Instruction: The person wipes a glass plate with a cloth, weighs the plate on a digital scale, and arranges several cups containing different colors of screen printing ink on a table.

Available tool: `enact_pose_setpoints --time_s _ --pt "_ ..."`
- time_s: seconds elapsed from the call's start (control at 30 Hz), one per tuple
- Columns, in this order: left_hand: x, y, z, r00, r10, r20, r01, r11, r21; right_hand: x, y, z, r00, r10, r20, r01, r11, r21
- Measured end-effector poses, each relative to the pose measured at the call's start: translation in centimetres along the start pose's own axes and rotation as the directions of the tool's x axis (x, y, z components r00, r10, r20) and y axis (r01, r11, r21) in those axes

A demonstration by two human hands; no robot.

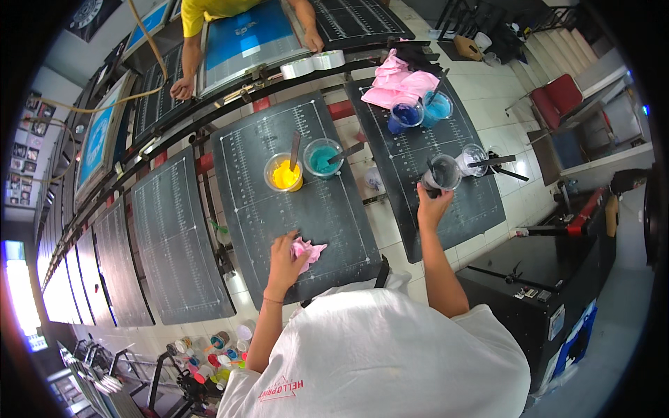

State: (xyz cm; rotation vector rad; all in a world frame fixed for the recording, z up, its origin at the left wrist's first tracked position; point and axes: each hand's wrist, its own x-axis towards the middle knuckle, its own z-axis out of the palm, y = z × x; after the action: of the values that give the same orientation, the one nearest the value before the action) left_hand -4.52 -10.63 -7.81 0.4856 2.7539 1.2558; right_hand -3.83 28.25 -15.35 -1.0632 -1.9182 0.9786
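My left hand presses a crumpled pink cloth onto the near part of a dark gridded board. On the right, my right hand grips a clear plastic cup of dark grey or black ink, with a dark stick in it. This cup is at a second gridded board; whether its base touches the board I cannot tell. Beside it is a clear cup with a dark spatula across it. A cup of yellow ink and a cup of teal ink stand on the first board, each with a spatula.
Cups of dark blue ink and light blue ink stand near a pink cloth heap. Across the rails, a person in a yellow shirt leans over a blue screen frame. Several ink pots sit lower left; a black cabinet stands right.
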Motion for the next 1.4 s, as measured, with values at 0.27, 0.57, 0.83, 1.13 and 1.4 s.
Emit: enact_pose_setpoints --time_s 0.27,0.57,0.83,1.13,1.4 --pt "-2.7 -0.6 -0.1 0.976 -0.025 0.217 0.019 0.999 0.03 2.5 -0.5 -0.9 0.968 -0.001 0.252 -0.014 0.998 0.056" --pt "-2.8 2.4 -2.5 0.998 -0.029 -0.06 0.025 0.998 -0.059 -14.5 -13.6 1.7 0.568 -0.409 0.714 0.098 0.895 0.435" --pt "3.5 -2.4 -4.8 0.909 -0.206 -0.362 0.024 0.894 -0.448 -21.2 -21.2 7.1 0.224 -0.441 0.869 0.061 0.897 0.439" --pt "11.7 -9.9 -1.0 0.877 -0.273 -0.396 0.226 0.961 -0.16 -21.9 -16.3 2.2 -0.379 -0.446 0.811 0.59 0.558 0.583" --pt "9.4 -7.4 -3.0 0.887 -0.277 -0.369 0.244 0.96 -0.135 -14.6 -12.1 1.5 0.245 -0.529 0.813 0.232 0.846 0.48"
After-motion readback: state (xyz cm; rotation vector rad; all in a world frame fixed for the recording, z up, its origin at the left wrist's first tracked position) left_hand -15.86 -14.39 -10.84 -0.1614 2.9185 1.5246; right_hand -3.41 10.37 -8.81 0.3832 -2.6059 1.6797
